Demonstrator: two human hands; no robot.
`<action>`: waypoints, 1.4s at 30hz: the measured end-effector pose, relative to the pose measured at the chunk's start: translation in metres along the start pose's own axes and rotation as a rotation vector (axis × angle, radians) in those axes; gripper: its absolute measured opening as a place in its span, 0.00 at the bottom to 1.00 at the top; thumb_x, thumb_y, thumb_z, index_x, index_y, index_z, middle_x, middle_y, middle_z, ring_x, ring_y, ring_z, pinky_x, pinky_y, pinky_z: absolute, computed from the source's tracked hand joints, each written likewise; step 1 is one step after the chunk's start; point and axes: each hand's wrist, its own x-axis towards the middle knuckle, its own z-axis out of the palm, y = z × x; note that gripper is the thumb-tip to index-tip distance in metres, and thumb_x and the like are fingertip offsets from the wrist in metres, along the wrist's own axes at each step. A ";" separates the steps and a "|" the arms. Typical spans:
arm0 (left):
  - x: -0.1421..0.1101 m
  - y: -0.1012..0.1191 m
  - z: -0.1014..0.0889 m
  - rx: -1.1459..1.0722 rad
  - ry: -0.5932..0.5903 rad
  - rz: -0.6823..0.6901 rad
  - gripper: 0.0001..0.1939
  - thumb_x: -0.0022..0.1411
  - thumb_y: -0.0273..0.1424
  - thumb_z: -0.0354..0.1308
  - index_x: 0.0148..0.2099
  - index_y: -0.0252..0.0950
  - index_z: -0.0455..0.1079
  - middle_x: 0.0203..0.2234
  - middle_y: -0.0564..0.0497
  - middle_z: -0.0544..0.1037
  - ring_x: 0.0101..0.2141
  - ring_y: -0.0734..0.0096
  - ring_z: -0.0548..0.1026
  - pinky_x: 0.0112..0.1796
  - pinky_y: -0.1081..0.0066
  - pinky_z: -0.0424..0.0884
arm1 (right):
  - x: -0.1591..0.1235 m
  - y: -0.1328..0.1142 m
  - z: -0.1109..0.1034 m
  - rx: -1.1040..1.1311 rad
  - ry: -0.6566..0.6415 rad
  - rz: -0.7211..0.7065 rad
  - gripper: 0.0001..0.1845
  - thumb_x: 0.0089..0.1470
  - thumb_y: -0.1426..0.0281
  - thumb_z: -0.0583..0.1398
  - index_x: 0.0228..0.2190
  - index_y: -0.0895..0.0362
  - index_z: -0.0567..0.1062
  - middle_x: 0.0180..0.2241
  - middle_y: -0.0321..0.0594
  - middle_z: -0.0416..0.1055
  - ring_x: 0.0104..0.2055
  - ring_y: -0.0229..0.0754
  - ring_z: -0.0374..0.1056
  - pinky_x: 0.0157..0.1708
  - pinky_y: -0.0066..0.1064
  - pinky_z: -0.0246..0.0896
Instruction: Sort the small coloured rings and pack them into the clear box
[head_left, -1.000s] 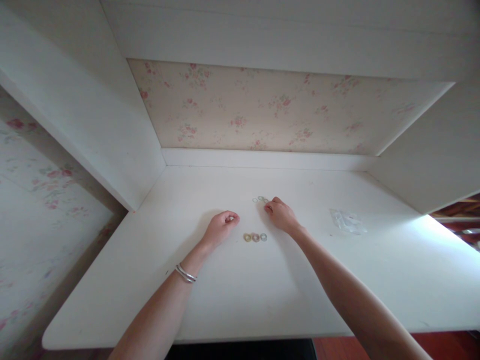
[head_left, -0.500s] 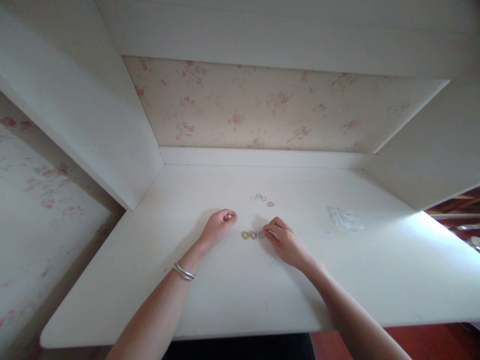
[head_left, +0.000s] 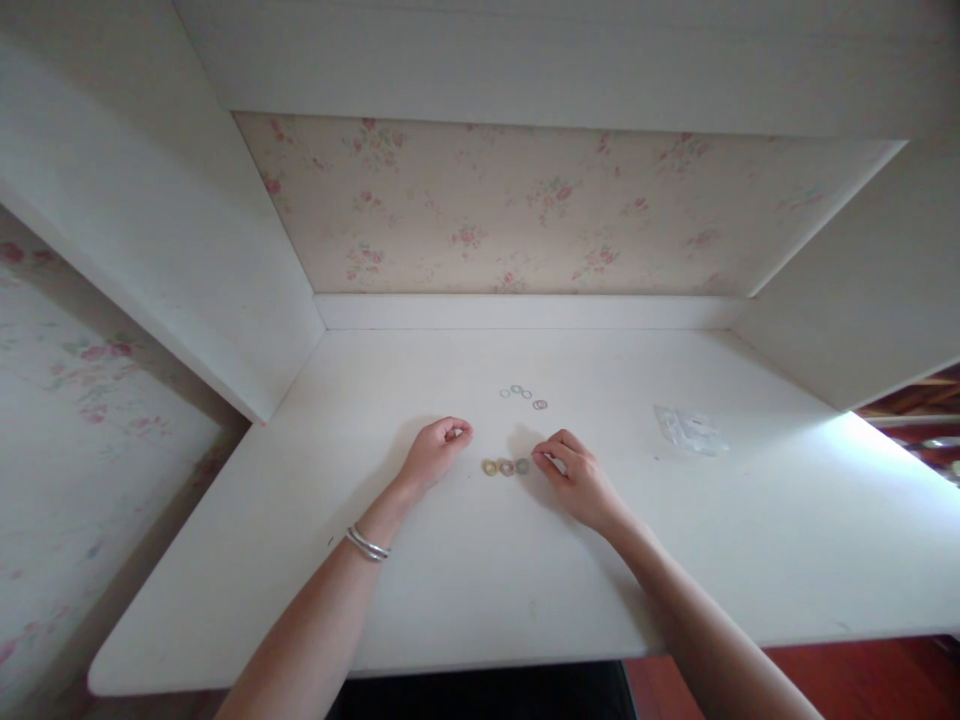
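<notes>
Three little groups of thin rings lie side by side on the white desktop between my hands: a yellow group [head_left: 490, 467], a pinkish group [head_left: 507, 468] and a grey-green group [head_left: 523, 466]. Just right of the grey-green group is my right hand [head_left: 576, 480], thumb and forefinger pinched together, with nothing visible between the tips. My left hand [head_left: 435, 453] rests on the desk to the upper left of the yellow group, fingers curled closed and no object showing. Farther back lie loose pale green rings [head_left: 516, 389] and overlapping reddish rings [head_left: 540, 405].
A crumpled clear plastic bag [head_left: 688, 431] lies on the desk [head_left: 420, 590] at the right. White side panels and a low back ledge [head_left: 525, 312] bound the desktop. A dark seat [head_left: 487, 692] shows below the front edge.
My right hand came from the loose rings at the back to the grey-green group, then drew slightly right off it. That group looks fuller. My left hand stayed in place.
</notes>
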 end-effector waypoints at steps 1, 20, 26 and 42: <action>0.000 0.000 0.000 0.005 0.001 0.001 0.17 0.55 0.43 0.54 0.38 0.35 0.73 0.23 0.54 0.73 0.24 0.73 0.67 0.27 0.74 0.60 | 0.000 0.001 0.000 0.008 0.029 0.021 0.12 0.60 0.66 0.52 0.32 0.55 0.74 0.33 0.40 0.66 0.34 0.39 0.65 0.35 0.30 0.61; -0.003 0.004 0.008 0.061 0.030 -0.021 0.17 0.55 0.43 0.55 0.39 0.35 0.72 0.25 0.53 0.73 0.26 0.73 0.68 0.27 0.75 0.60 | -0.012 0.010 0.002 -0.165 -0.075 -0.154 0.10 0.57 0.66 0.56 0.36 0.52 0.77 0.34 0.41 0.66 0.36 0.39 0.64 0.39 0.33 0.59; -0.004 0.003 0.008 0.052 0.029 -0.027 0.18 0.55 0.44 0.54 0.39 0.35 0.72 0.25 0.53 0.74 0.25 0.73 0.68 0.27 0.74 0.60 | -0.013 0.009 0.003 -0.160 -0.058 -0.138 0.11 0.58 0.67 0.54 0.34 0.53 0.77 0.34 0.41 0.66 0.35 0.38 0.64 0.39 0.32 0.60; -0.004 0.005 0.006 0.026 0.014 -0.026 0.16 0.55 0.42 0.54 0.38 0.36 0.73 0.23 0.54 0.72 0.24 0.73 0.66 0.26 0.75 0.58 | -0.014 0.008 0.004 -0.183 -0.080 -0.123 0.12 0.58 0.67 0.53 0.34 0.53 0.77 0.34 0.42 0.67 0.34 0.39 0.64 0.38 0.33 0.60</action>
